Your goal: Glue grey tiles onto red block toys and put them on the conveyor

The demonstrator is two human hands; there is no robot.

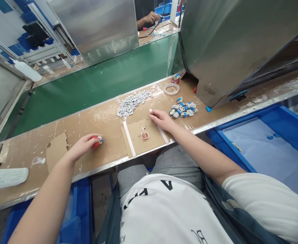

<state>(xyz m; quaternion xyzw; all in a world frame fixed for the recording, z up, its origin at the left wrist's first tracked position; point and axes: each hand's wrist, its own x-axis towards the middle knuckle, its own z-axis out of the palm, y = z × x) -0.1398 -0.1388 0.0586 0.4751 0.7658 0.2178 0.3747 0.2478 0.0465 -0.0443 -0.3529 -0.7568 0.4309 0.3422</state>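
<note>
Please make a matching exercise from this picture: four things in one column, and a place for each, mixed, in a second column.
Things:
1. red part
2. grey pile
3. tape roll
4. small cup

Places:
A. on the cardboard square between the hands
B. in the left hand
C. far edge of the bench, left of the tape roll
D. near the metal housing, beyond the blue and white parts

Pairs: 1-B, 2-C, 3-D, 4-A

Our clothes and bare arms, seen from the head camera

We wear a white short-sleeved T-shirt (pixel 164 210) with black lettering across the chest and grey trousers (pixel 164 166) beneath; something dark blue-grey lies along each side of our lap. Our left hand (pixel 84 145) and right hand (pixel 161 120) are bare, without gloves, watch or rings.
</note>
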